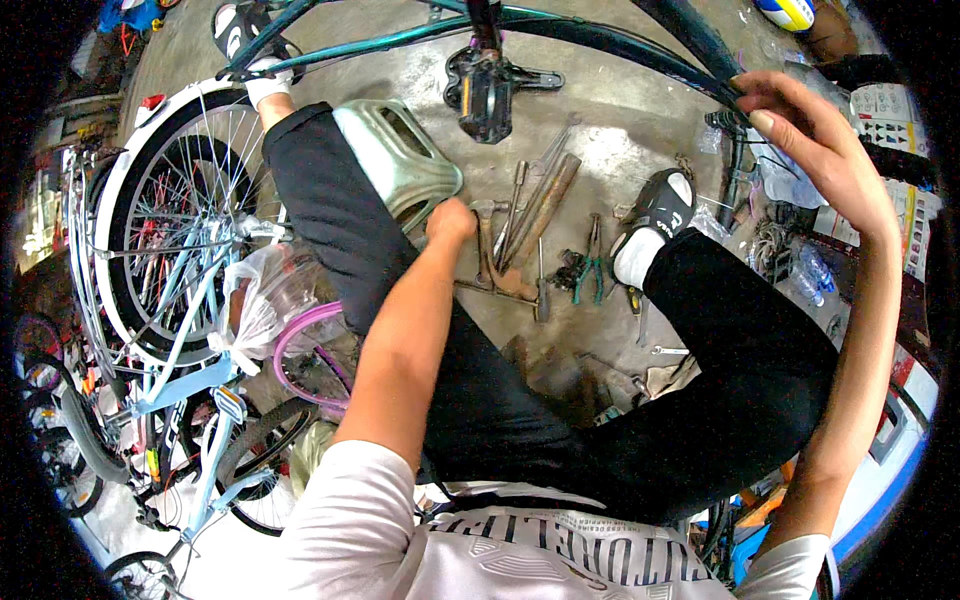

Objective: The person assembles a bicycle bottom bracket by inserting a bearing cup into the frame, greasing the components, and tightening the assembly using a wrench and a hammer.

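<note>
My left hand (pixel 450 222) is closed beside the edge of a pale green plastic stool (pixel 375 150), next to a hammer (pixel 484 240) lying among the tools; what is in its fingers is hidden. At the upper right, my right hand (pixel 815 140) is raised with thumb and fingers apart, its fingertips at the dark tube of a teal bicycle frame (pixel 590 35). From that frame a black pedal (pixel 487 105) hangs above the floor. Pliers with green handles (pixel 590 262) lie right of the hammer, near a rusty metal tube (pixel 545 205).
A bicycle wheel with a white fender (pixel 112 215) stands at left, near a pink rim (pixel 283 350) and a tied plastic bag (pixel 250 310). My legs spread around the tools. A small wrench (pixel 668 351) lies nearer. Clear plastic wrappings and a ball (pixel 787 12) are at right.
</note>
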